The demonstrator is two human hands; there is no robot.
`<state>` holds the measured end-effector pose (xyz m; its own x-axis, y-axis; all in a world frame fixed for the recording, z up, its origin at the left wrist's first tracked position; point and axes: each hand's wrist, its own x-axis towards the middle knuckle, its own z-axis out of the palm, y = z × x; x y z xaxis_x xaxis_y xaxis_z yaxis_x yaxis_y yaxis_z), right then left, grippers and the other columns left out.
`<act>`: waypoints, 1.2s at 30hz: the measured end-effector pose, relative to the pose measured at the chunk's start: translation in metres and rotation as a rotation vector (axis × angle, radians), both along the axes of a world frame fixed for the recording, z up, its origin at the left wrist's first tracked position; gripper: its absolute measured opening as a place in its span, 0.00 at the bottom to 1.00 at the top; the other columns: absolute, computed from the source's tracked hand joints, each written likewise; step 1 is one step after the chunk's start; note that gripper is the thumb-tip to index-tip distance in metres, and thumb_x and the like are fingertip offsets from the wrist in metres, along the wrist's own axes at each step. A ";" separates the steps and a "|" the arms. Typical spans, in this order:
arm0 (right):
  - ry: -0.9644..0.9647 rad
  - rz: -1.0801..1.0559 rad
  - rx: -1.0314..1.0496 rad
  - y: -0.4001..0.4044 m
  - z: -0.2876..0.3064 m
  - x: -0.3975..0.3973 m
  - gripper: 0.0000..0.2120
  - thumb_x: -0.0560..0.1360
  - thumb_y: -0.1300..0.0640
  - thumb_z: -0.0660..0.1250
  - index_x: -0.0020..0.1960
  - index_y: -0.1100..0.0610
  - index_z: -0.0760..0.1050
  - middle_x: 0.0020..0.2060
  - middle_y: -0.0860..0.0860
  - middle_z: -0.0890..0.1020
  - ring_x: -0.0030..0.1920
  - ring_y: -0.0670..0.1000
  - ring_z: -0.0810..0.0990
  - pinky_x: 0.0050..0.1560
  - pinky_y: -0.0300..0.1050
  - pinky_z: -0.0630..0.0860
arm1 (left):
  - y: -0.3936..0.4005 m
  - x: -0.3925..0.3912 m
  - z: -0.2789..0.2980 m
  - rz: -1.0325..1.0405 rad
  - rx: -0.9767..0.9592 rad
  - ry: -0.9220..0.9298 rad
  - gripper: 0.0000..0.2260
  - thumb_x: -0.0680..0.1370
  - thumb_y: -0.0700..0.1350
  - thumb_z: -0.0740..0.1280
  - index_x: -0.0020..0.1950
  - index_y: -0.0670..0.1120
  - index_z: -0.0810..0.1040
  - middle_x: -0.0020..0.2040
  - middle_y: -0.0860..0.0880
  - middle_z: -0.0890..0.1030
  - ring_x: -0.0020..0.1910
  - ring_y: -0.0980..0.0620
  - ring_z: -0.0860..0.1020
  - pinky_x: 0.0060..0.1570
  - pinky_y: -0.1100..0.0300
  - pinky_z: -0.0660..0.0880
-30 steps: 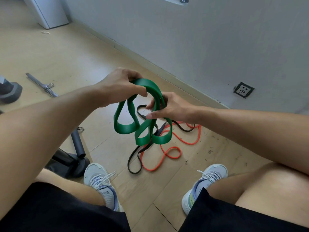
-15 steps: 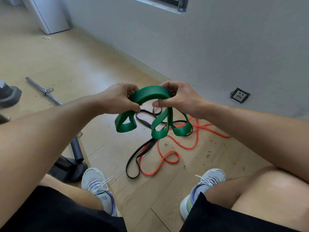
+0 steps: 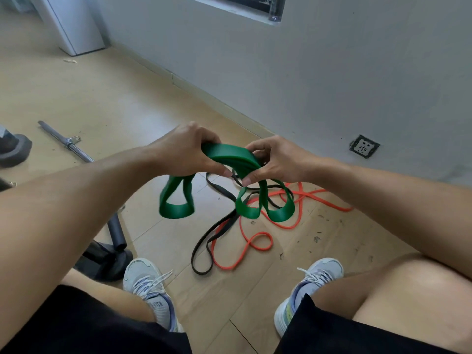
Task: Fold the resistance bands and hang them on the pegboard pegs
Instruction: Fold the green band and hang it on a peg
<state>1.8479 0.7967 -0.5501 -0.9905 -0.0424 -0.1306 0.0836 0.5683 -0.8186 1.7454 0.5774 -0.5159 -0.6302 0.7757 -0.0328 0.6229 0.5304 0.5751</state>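
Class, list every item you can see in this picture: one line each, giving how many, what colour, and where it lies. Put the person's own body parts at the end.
Wide green rubber resistance band: one, green, held in folded loops between both hands.
Thin black resistance band: one, black, on the floor under the hands.
Thin orange resistance band: one, orange, on the floor, tangled with the black one.
Metal bar: one, silver, on the floor at left.
Wall socket: one, dark frame, low on the grey wall at right.
Wooden floor: one, light tan.
Sports shoes: two, pale grey, on the floor at bottom.
Left hand: one, grips the green band.
Right hand: one, pinches the green band.
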 end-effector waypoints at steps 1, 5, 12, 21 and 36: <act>-0.004 0.005 0.017 0.001 0.000 0.001 0.27 0.66 0.54 0.84 0.62 0.56 0.82 0.48 0.49 0.89 0.48 0.53 0.89 0.59 0.56 0.83 | -0.001 -0.001 -0.001 -0.004 -0.024 0.007 0.16 0.64 0.59 0.81 0.41 0.52 0.82 0.31 0.50 0.81 0.25 0.58 0.75 0.31 0.57 0.73; 0.015 0.029 0.074 0.000 0.003 0.002 0.23 0.67 0.50 0.83 0.59 0.54 0.83 0.47 0.48 0.89 0.47 0.50 0.88 0.55 0.49 0.84 | -0.003 -0.004 -0.003 -0.016 -0.070 0.022 0.15 0.64 0.57 0.82 0.41 0.52 0.82 0.31 0.51 0.80 0.27 0.55 0.75 0.32 0.58 0.73; 0.018 0.029 0.017 -0.001 -0.001 0.000 0.19 0.72 0.51 0.80 0.59 0.57 0.83 0.46 0.53 0.88 0.47 0.59 0.87 0.51 0.51 0.83 | -0.006 -0.007 -0.006 0.010 -0.107 0.014 0.14 0.63 0.57 0.82 0.38 0.52 0.82 0.30 0.52 0.81 0.26 0.56 0.76 0.29 0.62 0.73; 0.100 -0.012 -0.015 0.000 0.006 0.001 0.15 0.75 0.56 0.77 0.60 0.58 0.82 0.49 0.53 0.88 0.50 0.57 0.87 0.54 0.50 0.84 | -0.006 -0.006 -0.003 0.015 -0.155 0.025 0.13 0.65 0.55 0.82 0.38 0.50 0.81 0.30 0.51 0.79 0.28 0.54 0.75 0.30 0.62 0.71; 0.124 -0.057 0.062 0.013 0.015 0.005 0.11 0.75 0.52 0.77 0.57 0.51 0.84 0.48 0.50 0.87 0.52 0.53 0.85 0.62 0.57 0.80 | -0.008 -0.011 -0.001 0.056 -0.078 -0.018 0.13 0.65 0.55 0.82 0.39 0.51 0.83 0.31 0.52 0.80 0.29 0.55 0.75 0.31 0.63 0.70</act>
